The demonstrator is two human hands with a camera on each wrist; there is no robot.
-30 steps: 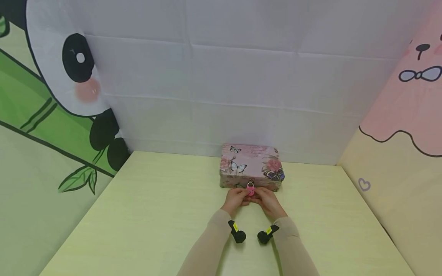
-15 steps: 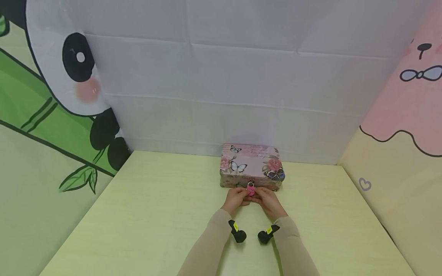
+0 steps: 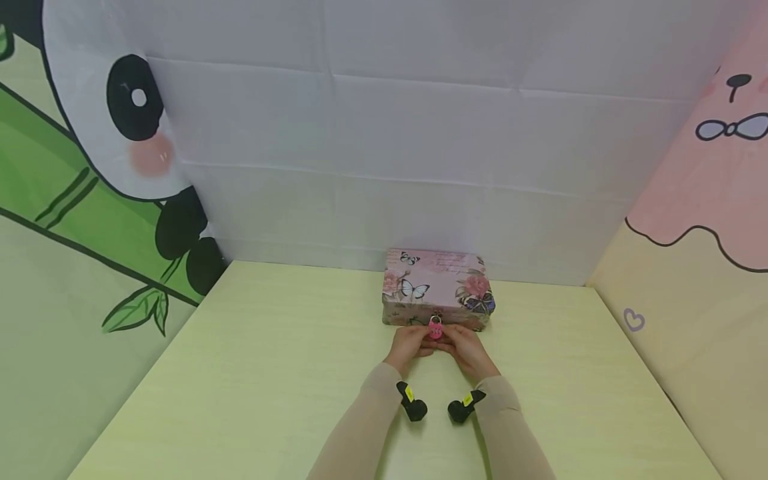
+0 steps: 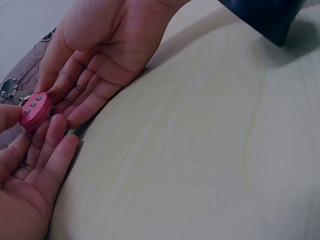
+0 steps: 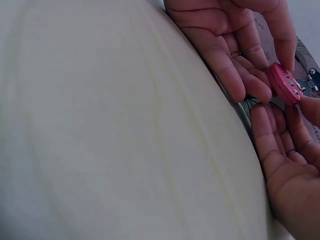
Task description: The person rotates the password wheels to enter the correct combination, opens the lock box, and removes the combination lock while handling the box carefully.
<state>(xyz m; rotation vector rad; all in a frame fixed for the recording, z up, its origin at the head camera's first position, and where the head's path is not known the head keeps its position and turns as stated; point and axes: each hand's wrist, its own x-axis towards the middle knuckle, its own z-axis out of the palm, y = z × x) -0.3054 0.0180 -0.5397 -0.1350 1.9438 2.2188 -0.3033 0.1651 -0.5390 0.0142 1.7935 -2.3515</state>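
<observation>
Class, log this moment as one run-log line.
left grip: pinches pink padlock | right grip: pinches padlock | padlock: near front clasp | floral box: closed

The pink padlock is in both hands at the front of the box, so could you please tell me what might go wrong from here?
The left hand and right hand pinch the pink padlock near its small dials, so one might be nudged by accident. With neither hand visibly bracing the box, a tug near its clasp could drag it along the table.
</observation>
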